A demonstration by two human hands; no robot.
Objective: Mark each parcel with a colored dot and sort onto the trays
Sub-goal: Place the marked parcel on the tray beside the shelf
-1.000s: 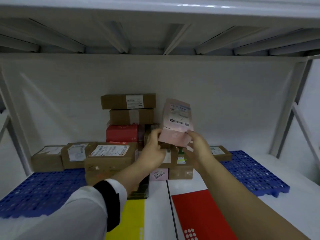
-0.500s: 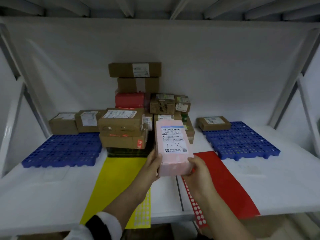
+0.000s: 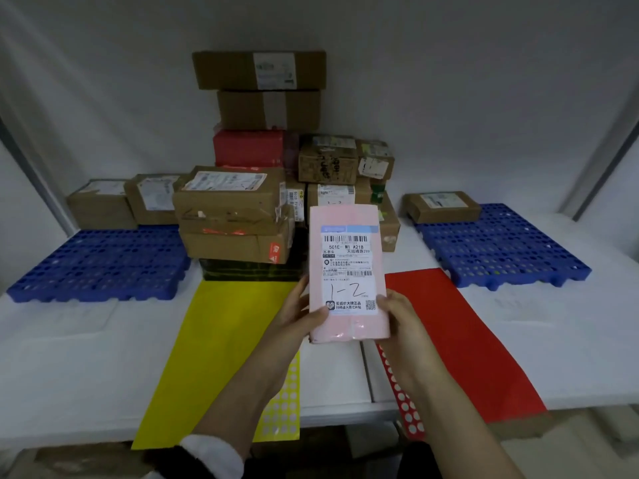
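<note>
Pink parcel (image 3: pixel 347 271), held up in both hands over the middle of the desk (image 3: pixel 69 357), just in front of the pile (image 3: pixel 235 216) of brown boxes. The left hand (image 3: pixel 301 318) has the lower left edge with its thumb on the front. The right hand (image 3: pixel 397 316) pinches the lower right edge, so each grip is closed on the parcel. It's tipped face-up toward the person, I'd guess so they can read the label (image 3: pixel 349 267) before choosing a colour.

The layout makes sense to me. The yellow dots (image 3: pixel 281 413) lie by the left arm on the yellow sheet (image 3: pixel 214 347). The red dots (image 3: pixel 403 399) sit under the right arm beside the red sheet (image 3: pixel 460 337). There's a blue tray out on each side, the left tray (image 3: pixel 96 264) and the right tray (image 3: pixel 501 247). Probably yellow goes left and red goes right.

The parcel itself is a flat, soft-looking pink wrap, creased and taped at the bottom end. A white label covers most of the front, with a barcode up top, "1-2" handwritten lower down and a QR code in the corner. I can't see a dot on it yet.
</note>
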